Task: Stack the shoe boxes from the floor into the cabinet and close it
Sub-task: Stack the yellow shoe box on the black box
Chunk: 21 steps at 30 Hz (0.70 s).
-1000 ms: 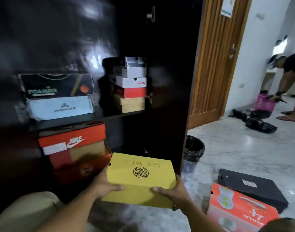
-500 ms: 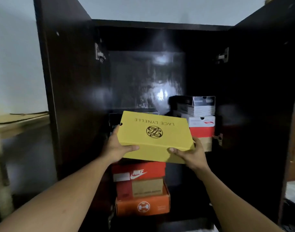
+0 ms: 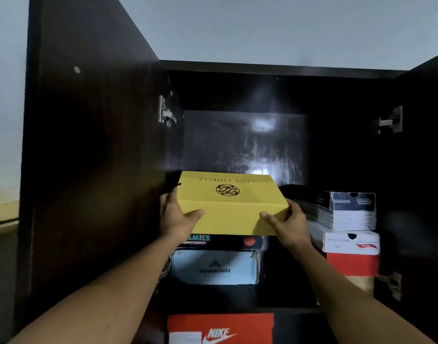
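Yellow box point(image 3: 231, 202) gripped at both ends, left hand point(image 3: 177, 217) and right hand point(image 3: 288, 223), hovering over the shelf's left stack point(image 3: 214, 259). Best lower it level, edges flush, then slide back.

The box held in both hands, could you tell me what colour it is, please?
Yellow box, black logo on its lid; head view.

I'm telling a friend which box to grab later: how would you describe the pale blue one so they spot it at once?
Look in the open dark cabinet, upper shelf, left stack. The pale blue box is at the bottom, under the black box. It alone is light blue, with a small dark logo and lettering on its front.
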Each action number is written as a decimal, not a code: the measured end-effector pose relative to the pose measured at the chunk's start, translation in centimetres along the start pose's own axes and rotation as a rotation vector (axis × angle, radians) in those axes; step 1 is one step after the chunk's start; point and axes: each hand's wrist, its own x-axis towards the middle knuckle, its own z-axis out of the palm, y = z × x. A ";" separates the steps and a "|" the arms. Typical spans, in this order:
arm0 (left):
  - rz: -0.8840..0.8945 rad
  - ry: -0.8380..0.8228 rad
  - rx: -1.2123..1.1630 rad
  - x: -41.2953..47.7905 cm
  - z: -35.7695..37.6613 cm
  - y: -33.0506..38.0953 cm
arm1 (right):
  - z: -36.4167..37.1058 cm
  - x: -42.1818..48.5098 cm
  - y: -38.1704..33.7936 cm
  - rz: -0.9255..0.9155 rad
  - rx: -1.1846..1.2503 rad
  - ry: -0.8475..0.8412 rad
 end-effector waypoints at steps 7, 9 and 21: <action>0.126 0.178 0.111 2.4 3.0 -1.1 | 2.4 2.1 1.9 -0.060 -0.044 0.104; 0.148 0.182 0.217 3.1 3.7 -1.4 | 3.1 2.6 2.5 -0.105 -0.078 0.079; 0.174 -0.125 0.467 5.5 7.1 -6.3 | 6.4 5.7 5.1 -0.107 -0.308 -0.202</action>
